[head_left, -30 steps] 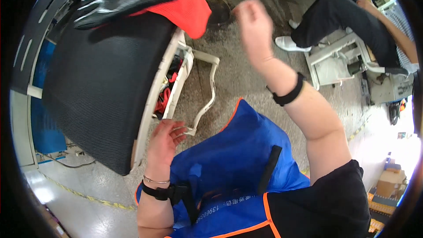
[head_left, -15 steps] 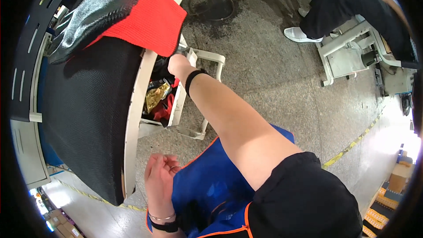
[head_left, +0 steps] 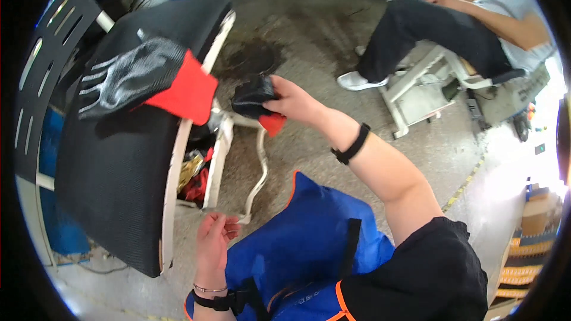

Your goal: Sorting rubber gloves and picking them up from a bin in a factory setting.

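Grips a black-and-red bundle (head_left: 251, 100), apparently a folded glove, in the right hand (head_left: 294, 102), fingers clenched on its near side, probably letting the red end (head_left: 273, 125) dangle free near the white box (head_left: 217, 163). Rests the left hand (head_left: 212, 245) nearby, fingers loosely curled, released. Has a spread glove (head_left: 140, 77) on the black seat (head_left: 113, 184), likely for flat support. Shows pale print (head_left: 306, 297) on the blue apron (head_left: 333, 214), too small to read.

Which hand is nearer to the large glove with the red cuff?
Right. The right hand is to the right of the large glove, apart from it, gripping a small black-and-red bundle. The left hand is farther, lower in the picture, near the blue cloth.
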The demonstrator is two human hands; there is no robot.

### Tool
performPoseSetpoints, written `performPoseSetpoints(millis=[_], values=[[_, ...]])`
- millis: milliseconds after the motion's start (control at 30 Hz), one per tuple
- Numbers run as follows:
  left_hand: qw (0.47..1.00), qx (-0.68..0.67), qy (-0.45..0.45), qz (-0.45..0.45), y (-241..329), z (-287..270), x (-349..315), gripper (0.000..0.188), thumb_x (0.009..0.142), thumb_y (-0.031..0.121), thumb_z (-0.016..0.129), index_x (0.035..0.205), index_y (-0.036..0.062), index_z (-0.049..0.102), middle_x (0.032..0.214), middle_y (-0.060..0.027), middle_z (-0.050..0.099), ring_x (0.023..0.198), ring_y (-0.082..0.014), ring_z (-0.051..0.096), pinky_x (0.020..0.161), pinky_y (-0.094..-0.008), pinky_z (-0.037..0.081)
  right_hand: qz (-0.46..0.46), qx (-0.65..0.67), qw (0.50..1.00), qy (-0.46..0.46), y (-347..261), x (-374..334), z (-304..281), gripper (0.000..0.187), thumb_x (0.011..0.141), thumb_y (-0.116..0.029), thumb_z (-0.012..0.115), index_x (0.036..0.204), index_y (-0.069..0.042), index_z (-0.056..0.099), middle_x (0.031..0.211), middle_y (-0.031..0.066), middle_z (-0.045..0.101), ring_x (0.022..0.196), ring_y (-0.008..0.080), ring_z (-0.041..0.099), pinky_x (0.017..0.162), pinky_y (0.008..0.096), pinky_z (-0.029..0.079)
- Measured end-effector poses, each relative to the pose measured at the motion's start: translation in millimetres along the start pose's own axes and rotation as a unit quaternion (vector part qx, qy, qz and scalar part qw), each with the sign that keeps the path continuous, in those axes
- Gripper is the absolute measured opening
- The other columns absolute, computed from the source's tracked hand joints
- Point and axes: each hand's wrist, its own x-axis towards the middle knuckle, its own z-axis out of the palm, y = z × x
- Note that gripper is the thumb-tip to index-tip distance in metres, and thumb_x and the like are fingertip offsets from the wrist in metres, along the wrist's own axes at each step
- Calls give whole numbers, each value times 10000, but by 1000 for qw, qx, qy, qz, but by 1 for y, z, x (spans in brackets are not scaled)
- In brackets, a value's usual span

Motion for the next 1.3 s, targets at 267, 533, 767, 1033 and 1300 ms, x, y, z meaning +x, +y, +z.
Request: performPoseSetpoints(millis=[267,533,767,1033,1300], values=[[995,82,-51,-34,-11,41,20,102,931,146,510,943,46,524,888,-114,654,759,-183,645,630,-270,507,-15,79,990,115,-139,-113,-57,476,852,52,550,1304,-25,419,1186,44,544,1094,111,509,983,276,397],[953,72,-215,200,17,79,-18,211,933,184,537,1077,36,583,1048,-82,649,1001,-172,602,866,-296,458,-36,-102,994,1,-184,-130,16,705,770,172,578,1398,-67,363,1298,18,459,1049,91,519,895,235,437],[983,88,-136,83,-4,38,2,234,916,193,579,1086,32,591,1002,-64,658,921,-138,615,838,-278,465,-304,-139,871,360,-201,-107,19,262,872,3,585,1127,-21,529,1068,35,583,962,107,539,832,263,445],[952,285,-109,33,-37,19,27,269,882,238,638,988,-9,643,903,-71,674,799,-139,632,702,-269,498,219,-293,931,12,69,-130,-23,343,730,-144,632,1034,11,610,930,171,658,897,236,634,785,342,487],[989,-125,69,-44,-52,-19,20,324,957,194,457,1233,23,469,1206,-140,574,1074,-288,586,865,-444,489,229,-187,902,-315,20,-34,150,355,868,-203,544,1175,-25,550,973,90,639,890,171,612,763,339,496]])
